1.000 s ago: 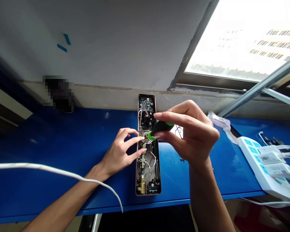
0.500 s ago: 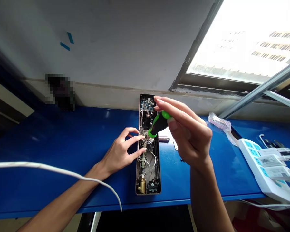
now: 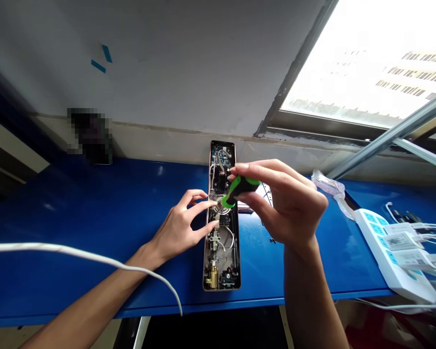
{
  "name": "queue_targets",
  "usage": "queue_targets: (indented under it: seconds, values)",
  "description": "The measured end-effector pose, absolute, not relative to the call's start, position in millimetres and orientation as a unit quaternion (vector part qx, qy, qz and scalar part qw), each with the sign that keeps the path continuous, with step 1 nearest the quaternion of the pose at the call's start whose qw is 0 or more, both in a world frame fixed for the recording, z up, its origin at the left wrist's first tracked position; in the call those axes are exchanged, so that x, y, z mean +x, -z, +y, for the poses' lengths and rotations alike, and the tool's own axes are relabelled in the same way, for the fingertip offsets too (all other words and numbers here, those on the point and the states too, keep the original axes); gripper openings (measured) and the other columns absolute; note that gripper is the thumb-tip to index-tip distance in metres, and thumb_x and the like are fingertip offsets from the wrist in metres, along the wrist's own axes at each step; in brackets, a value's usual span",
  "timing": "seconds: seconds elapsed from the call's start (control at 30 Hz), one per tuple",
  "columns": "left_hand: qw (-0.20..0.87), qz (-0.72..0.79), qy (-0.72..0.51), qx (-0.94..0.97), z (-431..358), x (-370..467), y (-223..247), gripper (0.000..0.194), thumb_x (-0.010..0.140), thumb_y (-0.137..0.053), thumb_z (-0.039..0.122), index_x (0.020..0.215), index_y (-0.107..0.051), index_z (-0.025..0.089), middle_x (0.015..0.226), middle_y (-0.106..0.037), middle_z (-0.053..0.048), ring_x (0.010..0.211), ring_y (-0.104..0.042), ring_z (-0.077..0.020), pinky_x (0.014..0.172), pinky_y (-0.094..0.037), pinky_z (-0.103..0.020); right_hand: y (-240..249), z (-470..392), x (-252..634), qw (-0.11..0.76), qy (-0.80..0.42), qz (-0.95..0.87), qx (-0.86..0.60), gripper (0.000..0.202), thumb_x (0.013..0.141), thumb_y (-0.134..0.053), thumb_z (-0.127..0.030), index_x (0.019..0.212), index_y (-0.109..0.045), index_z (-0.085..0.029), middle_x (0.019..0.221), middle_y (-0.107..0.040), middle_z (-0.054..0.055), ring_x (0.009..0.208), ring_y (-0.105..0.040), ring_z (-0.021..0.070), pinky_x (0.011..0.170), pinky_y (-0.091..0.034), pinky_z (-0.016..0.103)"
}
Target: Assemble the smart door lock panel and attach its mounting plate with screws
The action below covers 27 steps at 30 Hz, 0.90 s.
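Note:
On the blue table stands a long, narrow, opened lock housing, with a circuit board at its far end and a brass cylinder at its near end. My right hand is closed, with thumb and fingers around the black and green handle of a screwdriver. The tool tilts down to the left; its tip, partly hidden, meets the middle of the housing. My left hand grips the housing from the left, index finger and thumb reaching inside, either side of the tip.
A white power strip with several plugged-in adapters lies at the right. A clear plastic bag sits near the wall. A white cable crosses above my left forearm. Small dark parts lie right of the housing.
My right hand has lowered slightly, and its fingers have drawn back from the far end of the housing and turned around the screwdriver handle. My left hand stays nearly in place.

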<state>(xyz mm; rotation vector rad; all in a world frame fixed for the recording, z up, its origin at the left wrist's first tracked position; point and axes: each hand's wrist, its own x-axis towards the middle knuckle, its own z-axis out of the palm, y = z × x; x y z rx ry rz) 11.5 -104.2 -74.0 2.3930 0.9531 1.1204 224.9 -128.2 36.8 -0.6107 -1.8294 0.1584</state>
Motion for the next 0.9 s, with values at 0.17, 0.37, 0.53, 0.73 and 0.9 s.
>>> queue_targets:
  seconds: [0.17,0.37,0.53,0.73,0.9]
  values:
    - [0.178,0.346,-0.394,0.833,-104.0,11.4,74.8,0.039,0.092,-0.076,0.034,0.129,-0.068,0.024,0.134,-0.055,-0.010,0.123,-0.064,-0.0275,0.110,-0.058,-0.049,-38.4,-130.0,224.7,0.556,-0.035,-0.778,-0.290,0.037,0.099,-0.068,-0.027,0.136,-0.070,-0.034,0.113,-0.071,0.007,0.100,-0.070,0.0213,0.082,-0.066,0.040]
    - [0.190,0.351,-0.386,0.832,-104.3,11.0,75.1,0.039,0.092,-0.076,0.035,0.129,-0.068,0.024,0.136,-0.055,-0.010,0.117,-0.069,-0.0262,0.108,-0.060,-0.047,-40.3,-133.3,222.2,0.562,-0.059,-0.780,-0.270,0.043,0.091,-0.079,-0.020,0.131,-0.073,-0.034,0.103,-0.073,0.003,0.086,-0.070,0.0174,0.072,-0.065,0.035]
    - [0.185,0.363,-0.384,0.828,-105.2,12.0,73.7,0.039,0.091,-0.077,0.034,0.128,-0.068,0.024,0.136,-0.055,-0.009,0.119,-0.068,-0.0269,0.106,-0.061,-0.046,-41.9,-135.0,216.6,0.546,-0.036,-0.783,-0.297,0.041,0.091,-0.079,-0.020,0.130,-0.073,-0.029,0.103,-0.069,0.005,0.090,-0.067,0.0175,0.074,-0.064,0.034]
    - [0.171,0.356,-0.381,0.836,-105.5,11.4,74.3,0.042,0.092,-0.077,0.034,0.132,-0.067,0.026,0.140,-0.052,-0.009,0.125,-0.062,-0.0273,0.112,-0.056,-0.047,-34.0,-134.4,214.2,0.539,-0.094,-0.787,-0.284,0.051,0.096,-0.066,-0.010,0.143,-0.061,-0.030,0.126,-0.075,0.004,0.107,-0.076,0.0213,0.092,-0.067,0.039]
    - [0.144,0.351,-0.383,0.842,-105.5,9.9,73.2,0.044,0.092,-0.077,0.034,0.134,-0.066,0.025,0.139,-0.052,-0.010,0.126,-0.060,-0.0287,0.108,-0.057,-0.050,-26.4,-131.7,235.1,0.658,0.042,-0.694,-0.290,0.049,0.087,-0.077,-0.012,0.132,-0.069,-0.032,0.111,-0.076,0.002,0.092,-0.079,0.0235,0.076,-0.069,0.041]
